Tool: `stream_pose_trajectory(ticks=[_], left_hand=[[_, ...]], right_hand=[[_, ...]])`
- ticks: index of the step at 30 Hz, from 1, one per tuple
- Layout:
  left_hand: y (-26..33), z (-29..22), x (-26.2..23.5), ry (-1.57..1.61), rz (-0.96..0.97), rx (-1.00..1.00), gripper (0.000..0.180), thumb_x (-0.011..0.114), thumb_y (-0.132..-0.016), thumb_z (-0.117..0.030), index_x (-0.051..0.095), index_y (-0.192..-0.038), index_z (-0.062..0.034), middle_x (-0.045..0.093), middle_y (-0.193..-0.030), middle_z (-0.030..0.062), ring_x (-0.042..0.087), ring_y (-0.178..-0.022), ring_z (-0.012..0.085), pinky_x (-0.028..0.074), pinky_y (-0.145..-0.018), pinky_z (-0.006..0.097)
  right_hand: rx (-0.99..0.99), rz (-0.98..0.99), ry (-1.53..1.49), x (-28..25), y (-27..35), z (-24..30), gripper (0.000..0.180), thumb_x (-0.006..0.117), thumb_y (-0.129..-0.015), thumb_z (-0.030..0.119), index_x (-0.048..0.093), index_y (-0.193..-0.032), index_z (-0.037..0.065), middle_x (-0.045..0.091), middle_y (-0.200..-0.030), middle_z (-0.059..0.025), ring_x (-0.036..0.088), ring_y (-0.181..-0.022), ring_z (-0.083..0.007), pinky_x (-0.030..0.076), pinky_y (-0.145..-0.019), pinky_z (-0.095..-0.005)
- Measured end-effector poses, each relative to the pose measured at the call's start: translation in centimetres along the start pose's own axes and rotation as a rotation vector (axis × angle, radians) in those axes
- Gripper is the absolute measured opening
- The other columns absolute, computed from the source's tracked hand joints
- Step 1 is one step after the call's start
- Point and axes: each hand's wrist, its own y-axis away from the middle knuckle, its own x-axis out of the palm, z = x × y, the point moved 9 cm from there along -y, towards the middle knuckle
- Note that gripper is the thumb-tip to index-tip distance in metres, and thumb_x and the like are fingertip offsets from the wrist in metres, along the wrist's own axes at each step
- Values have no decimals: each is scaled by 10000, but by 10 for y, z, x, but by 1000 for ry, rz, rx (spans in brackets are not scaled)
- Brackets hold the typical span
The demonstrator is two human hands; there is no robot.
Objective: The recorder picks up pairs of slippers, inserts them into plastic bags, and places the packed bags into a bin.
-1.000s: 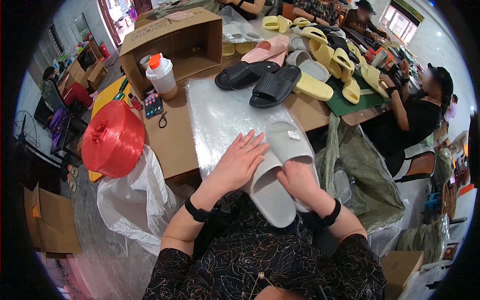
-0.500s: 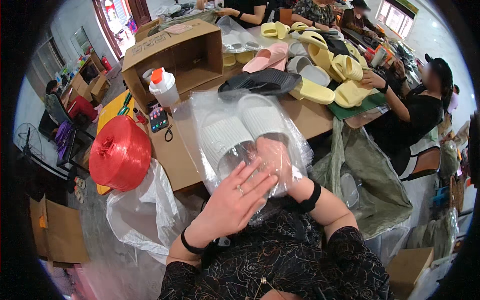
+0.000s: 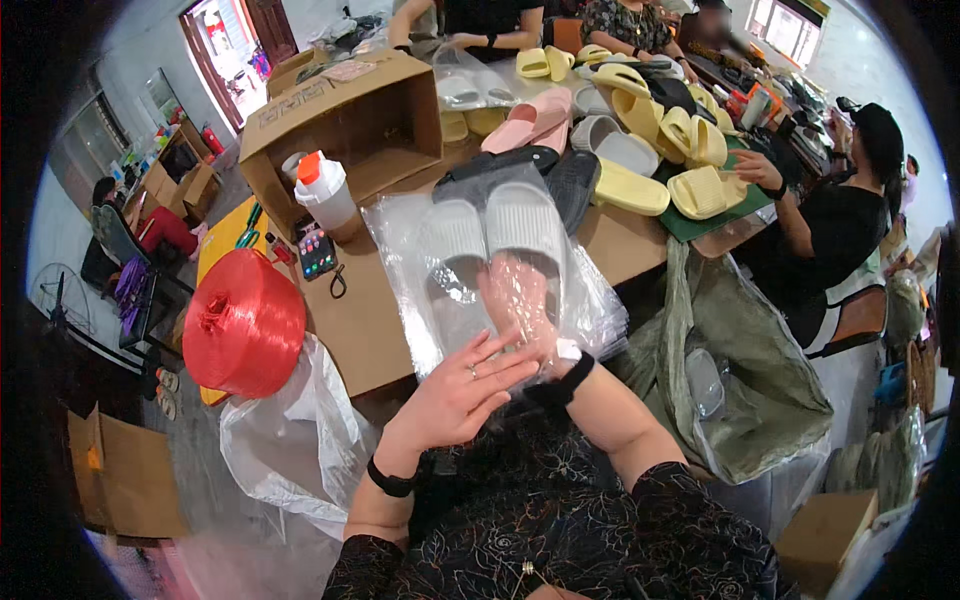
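Note:
A pair of light grey slide slippers (image 3: 525, 220) sits inside a clear plastic bag (image 3: 395, 260) at the table's near edge, straps toward the far side. My right hand (image 3: 515, 295) is inside the bag between the slippers, its fingers closed on their inner edges; plastic glare partly hides the fingertips. My left hand (image 3: 465, 390) lies against the near end of the bag, fingers stretched out, touching the plastic near my right wrist and grasping nothing. Just beyond the bag are black slippers (image 3: 575, 185).
Pink slippers (image 3: 530, 122) and several yellow slippers (image 3: 630, 188) lie farther back. At left are an open cardboard box (image 3: 340, 100), a bottle (image 3: 327, 195), a phone (image 3: 317, 255) and a red twine roll (image 3: 243, 320). A green sack (image 3: 740, 400) hangs at right, near a co-worker (image 3: 850, 220).
The bagged slippers have turned straighter, and my right hand has shifted slightly left with them. My left hand has moved a little left and down. The co-worker's hand at right has turned palm upward.

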Motion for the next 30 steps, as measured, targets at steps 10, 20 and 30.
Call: stream_pose_trajectory(ticks=[10, 20, 30], left_hand=[[38, 74, 2, -310, -149, -244, 586, 684, -833, -160, 538, -1400, -142, 391, -1552, 124, 300, -1460, 366, 264, -1178, 524], [73, 105, 20, -300, -325, -511, 812, 614, -818, -73, 272, -1553, -109, 79, -1612, 294, 127, -1484, 476, 197, -1197, 508], [76, 105, 31, -300, -234, -492, 824, 529, -787, 73, 298, -1548, -143, 80, -1601, 307, 130, -1463, 523, 194, -1194, 543]], right_hand=[[-55, -55, -159, 0, 16, 0, 581, 715, -843, 327, 533, -1289, 2, 568, -1134, -184, 552, -1086, -376, 499, -860, -443], [-324, 181, -62, -2, 91, -28, 636, 763, -791, 316, 554, -1366, 143, 445, -1500, -96, 358, -1412, -385, 150, -1143, -670], [-274, 346, -62, 14, 69, -44, 557, 605, -912, 244, 474, -1444, 141, 449, -1503, -67, 337, -1439, -310, 152, -1203, -569]])
